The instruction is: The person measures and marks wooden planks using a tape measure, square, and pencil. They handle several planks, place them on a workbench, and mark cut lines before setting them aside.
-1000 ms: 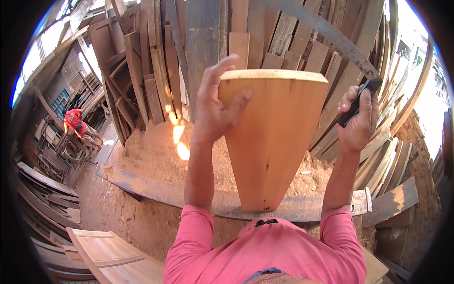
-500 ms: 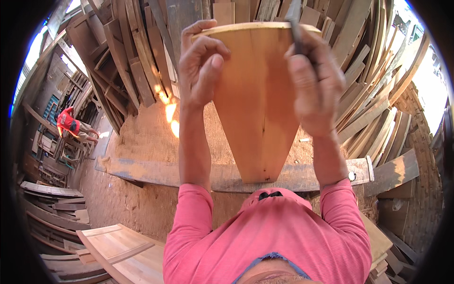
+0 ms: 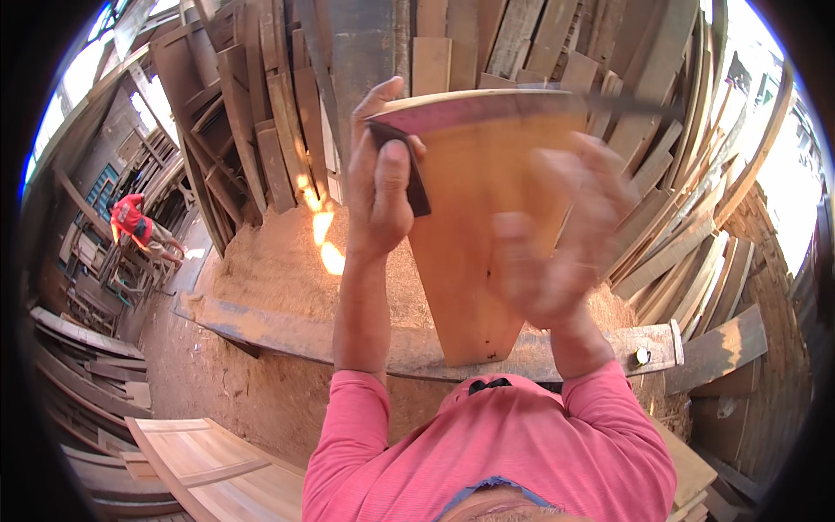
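Note:
A long wooden board (image 3: 470, 252) stands tilted before me, its narrow lower end against a low beam. My left hand (image 3: 383, 187) grips its upper left edge, thumb pressed on the dark stock of a try square (image 3: 407, 170). The square's blade lies across the board just below its top end, picks up a pink reflection, and sticks out past the right edge. Over the board's right side is my right hand (image 3: 565, 235), blurred by motion. Its thumb and fingers are spread apart and no tool shows in it.
The low wooden beam (image 3: 287, 326) crosses in front of me, a small round object (image 3: 642, 355) on its right end. Planks (image 3: 348, 70) lean all along the back. Sawdust (image 3: 270, 270) covers the ground. A panelled wooden door (image 3: 217, 461) lies lower left. Far left, a person in red (image 3: 130, 217) bends over.
The try square has gone from my right hand to my left, now laid across the board's top. My right hand has moved down and opened. The board sits lower in view.

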`<state>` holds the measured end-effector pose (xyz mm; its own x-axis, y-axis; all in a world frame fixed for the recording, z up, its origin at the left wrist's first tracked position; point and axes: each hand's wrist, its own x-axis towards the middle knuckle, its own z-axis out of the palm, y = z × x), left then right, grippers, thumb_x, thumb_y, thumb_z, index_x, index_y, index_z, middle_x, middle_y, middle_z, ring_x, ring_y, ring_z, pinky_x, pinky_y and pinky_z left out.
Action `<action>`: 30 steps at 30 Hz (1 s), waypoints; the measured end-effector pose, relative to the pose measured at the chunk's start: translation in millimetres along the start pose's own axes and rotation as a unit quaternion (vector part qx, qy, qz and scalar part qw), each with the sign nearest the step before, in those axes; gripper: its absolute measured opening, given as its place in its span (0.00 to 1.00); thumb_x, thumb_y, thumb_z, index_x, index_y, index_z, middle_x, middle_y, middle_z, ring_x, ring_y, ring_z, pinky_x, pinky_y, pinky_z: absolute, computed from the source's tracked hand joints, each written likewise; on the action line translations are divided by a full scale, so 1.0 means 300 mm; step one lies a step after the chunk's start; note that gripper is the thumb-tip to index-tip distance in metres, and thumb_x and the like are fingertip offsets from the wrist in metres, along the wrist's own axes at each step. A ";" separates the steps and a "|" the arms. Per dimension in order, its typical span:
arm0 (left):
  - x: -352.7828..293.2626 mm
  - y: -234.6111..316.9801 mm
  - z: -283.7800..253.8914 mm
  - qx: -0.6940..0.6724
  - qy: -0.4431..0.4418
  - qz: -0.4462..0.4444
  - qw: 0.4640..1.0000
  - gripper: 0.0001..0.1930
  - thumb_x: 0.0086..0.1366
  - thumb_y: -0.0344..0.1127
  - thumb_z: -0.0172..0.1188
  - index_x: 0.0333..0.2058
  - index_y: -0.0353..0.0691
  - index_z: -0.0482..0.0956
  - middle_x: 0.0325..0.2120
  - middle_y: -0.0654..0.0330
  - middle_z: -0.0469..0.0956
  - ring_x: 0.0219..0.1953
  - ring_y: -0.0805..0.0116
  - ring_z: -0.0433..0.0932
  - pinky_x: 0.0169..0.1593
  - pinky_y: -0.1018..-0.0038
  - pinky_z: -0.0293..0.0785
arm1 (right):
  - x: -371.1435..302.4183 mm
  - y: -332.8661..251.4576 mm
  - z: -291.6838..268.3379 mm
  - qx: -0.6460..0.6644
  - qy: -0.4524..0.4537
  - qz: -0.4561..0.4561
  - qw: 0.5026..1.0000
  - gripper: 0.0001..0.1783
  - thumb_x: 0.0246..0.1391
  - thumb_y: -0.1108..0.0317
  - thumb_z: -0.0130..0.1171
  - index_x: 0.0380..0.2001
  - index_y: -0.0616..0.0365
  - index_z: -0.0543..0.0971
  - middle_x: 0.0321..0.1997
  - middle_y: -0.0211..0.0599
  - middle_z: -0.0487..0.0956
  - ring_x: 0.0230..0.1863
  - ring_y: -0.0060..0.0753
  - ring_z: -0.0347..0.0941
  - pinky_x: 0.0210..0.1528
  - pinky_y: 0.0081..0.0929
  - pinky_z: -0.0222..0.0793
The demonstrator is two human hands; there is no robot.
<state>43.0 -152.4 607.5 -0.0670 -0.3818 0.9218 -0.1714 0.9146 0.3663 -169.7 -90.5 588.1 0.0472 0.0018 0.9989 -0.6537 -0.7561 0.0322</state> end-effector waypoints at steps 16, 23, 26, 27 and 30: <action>-0.003 0.116 -0.057 -0.122 0.101 -0.068 0.985 0.22 0.77 0.54 0.59 0.50 0.39 0.78 0.40 0.67 0.77 0.40 0.83 0.72 0.44 0.82 0.70 | -0.235 0.269 0.028 0.373 -0.067 0.432 0.818 0.40 0.55 0.40 0.76 0.54 0.65 0.78 0.50 0.34 0.81 0.52 0.26 0.76 0.53 0.29 0.74; -0.022 0.116 -0.072 -0.102 0.166 -0.104 0.975 0.15 0.72 0.44 0.69 0.42 0.39 0.78 0.31 0.70 0.78 0.33 0.83 0.73 0.38 0.83 0.70 | -0.231 0.234 0.014 0.412 -0.049 0.430 0.802 0.37 0.56 0.41 0.75 0.53 0.64 0.78 0.49 0.31 0.81 0.51 0.26 0.76 0.53 0.29 0.74; -0.033 0.111 -0.036 -0.108 0.164 -0.104 0.975 0.15 0.72 0.44 0.69 0.41 0.39 0.77 0.30 0.71 0.77 0.33 0.85 0.70 0.38 0.84 0.68 | -0.235 0.227 0.011 0.408 -0.060 0.422 0.808 0.37 0.57 0.42 0.75 0.53 0.64 0.78 0.49 0.32 0.80 0.51 0.26 0.76 0.54 0.29 0.73; -0.038 0.114 -0.027 -0.106 0.155 -0.103 0.977 0.15 0.72 0.44 0.69 0.41 0.39 0.77 0.30 0.71 0.77 0.33 0.85 0.70 0.38 0.84 0.67 | -0.234 0.225 0.009 0.404 -0.062 0.419 0.811 0.37 0.57 0.43 0.75 0.54 0.65 0.77 0.49 0.32 0.80 0.51 0.26 0.76 0.54 0.29 0.73; -0.044 0.125 -0.009 -0.094 0.134 -0.106 0.981 0.12 0.74 0.40 0.66 0.43 0.38 0.78 0.32 0.71 0.77 0.33 0.85 0.70 0.38 0.84 0.66 | -0.226 0.223 -0.001 0.408 -0.056 0.429 0.804 0.38 0.57 0.43 0.75 0.55 0.65 0.77 0.50 0.33 0.80 0.52 0.27 0.76 0.55 0.30 0.73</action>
<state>40.3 -112.7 609.4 0.2156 -0.5404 0.8133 0.0316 0.8363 0.5473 -216.8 -141.1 522.6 -0.0585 -0.7740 0.6305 0.2288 -0.6251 -0.7462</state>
